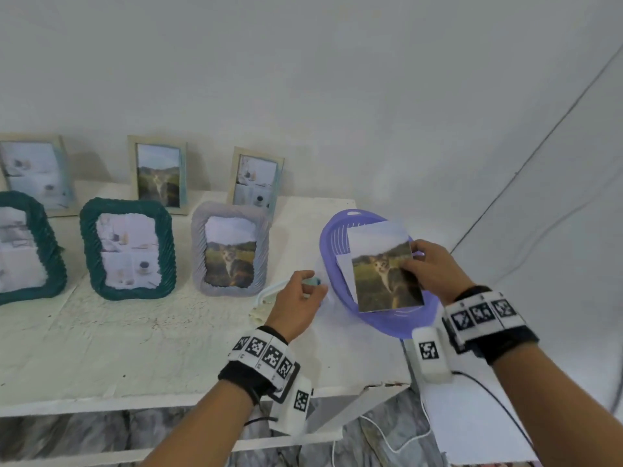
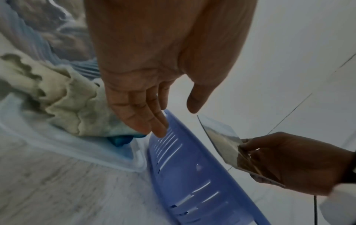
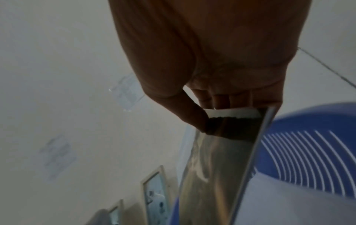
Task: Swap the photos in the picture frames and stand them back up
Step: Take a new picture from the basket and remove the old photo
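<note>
Purple basket (image 1: pixel 337 230) right of centre; my right hand (image 1: pixel 435 271) pinched cat photo (image 1: pixel 384 271) above it, left hand (image 1: pixel 296 305) fingers relaxed, held nothing.

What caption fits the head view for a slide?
Right hand lifts a cat photo from the purple basket; six frames stand on the shelf.

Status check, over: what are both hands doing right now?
Right hand pinches cat photo over purple basket. Left hand open, fingers at basket rim, holding nothing. Six frames standing; nothing in the way.
</note>
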Demonstrator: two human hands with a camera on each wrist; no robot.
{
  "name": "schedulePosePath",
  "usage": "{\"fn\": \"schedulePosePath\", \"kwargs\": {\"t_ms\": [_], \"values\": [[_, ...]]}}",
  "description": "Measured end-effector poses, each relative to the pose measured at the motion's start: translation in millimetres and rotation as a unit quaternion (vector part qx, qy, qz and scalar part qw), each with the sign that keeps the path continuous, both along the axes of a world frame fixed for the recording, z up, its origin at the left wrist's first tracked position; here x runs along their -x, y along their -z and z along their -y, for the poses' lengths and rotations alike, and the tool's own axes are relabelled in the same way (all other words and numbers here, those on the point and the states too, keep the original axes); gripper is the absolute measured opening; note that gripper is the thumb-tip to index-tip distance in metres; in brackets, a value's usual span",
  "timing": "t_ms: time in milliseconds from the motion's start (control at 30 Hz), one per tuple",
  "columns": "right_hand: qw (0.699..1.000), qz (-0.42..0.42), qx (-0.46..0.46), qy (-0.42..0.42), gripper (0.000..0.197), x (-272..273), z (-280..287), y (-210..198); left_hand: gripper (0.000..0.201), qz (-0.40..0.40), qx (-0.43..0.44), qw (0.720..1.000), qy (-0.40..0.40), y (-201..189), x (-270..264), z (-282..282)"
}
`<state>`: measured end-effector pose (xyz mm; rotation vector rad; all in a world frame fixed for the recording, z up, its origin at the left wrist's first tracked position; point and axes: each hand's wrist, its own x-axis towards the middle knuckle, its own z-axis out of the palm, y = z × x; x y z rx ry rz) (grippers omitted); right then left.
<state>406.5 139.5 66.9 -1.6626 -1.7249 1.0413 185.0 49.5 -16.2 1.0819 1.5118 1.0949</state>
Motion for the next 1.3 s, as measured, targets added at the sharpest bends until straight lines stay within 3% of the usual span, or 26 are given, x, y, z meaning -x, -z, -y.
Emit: {"fn": "schedulePosePath", "kwargs": {"t_ms": [100,267,333,400,467,600,700,800,900,967,1033,1133,1300], "values": [[0.988,0.154,0.015,-0.015,0.001,-5,-41,-2,0.048,0.010,0.018,1.000,-0.004,4,-12,-13],[0.957,0.285,0.044,-0.041,0.034,16,-77,8,0.048,0.037,0.010,0.999,-0.011,4,-25,-26],[0.942,0.320,0.066,-0.077,0.034,28,-84,12,0.048,0.038,0.005,0.999,-0.019,4,-27,-30],[0.944,0.311,0.088,-0.070,0.012,33,-91,21,0.047,0.044,0.006,0.999,-0.024,4,-27,-33],[0.933,0.336,0.093,-0.089,0.029,30,-100,36,0.047,0.056,0.009,0.998,-0.026,4,-27,-34],[0.926,0.349,0.099,-0.100,0.038,36,-100,34,0.046,0.059,0.015,0.998,-0.024,2,-25,-36],[0.921,0.365,0.096,-0.100,0.038,36,-104,37,0.046,0.055,0.017,0.998,-0.024,2,-24,-40],[0.879,0.440,0.076,-0.165,0.030,29,-100,29,0.047,0.052,0.018,0.998,-0.023,2,-23,-44],[0.864,0.459,0.082,-0.190,0.033,23,-97,20,0.046,0.057,0.020,0.998,-0.025,2,-22,-47],[0.863,0.460,0.068,-0.196,0.034,24,-99,16,0.046,0.069,0.021,0.997,-0.031,2,-22,-49],[0.885,0.423,0.069,-0.181,0.024,29,-102,9,0.045,0.079,0.020,0.996,-0.036,2,-21,-51],[0.935,0.335,0.032,-0.112,0.029,20,-110,6,0.045,0.084,0.025,0.995,-0.042,2,-20,-55],[0.939,0.333,-0.070,-0.052,0.037,-11,-83,14,0.044,0.052,0.025,0.997,-0.059,1,-10,-66]]}}
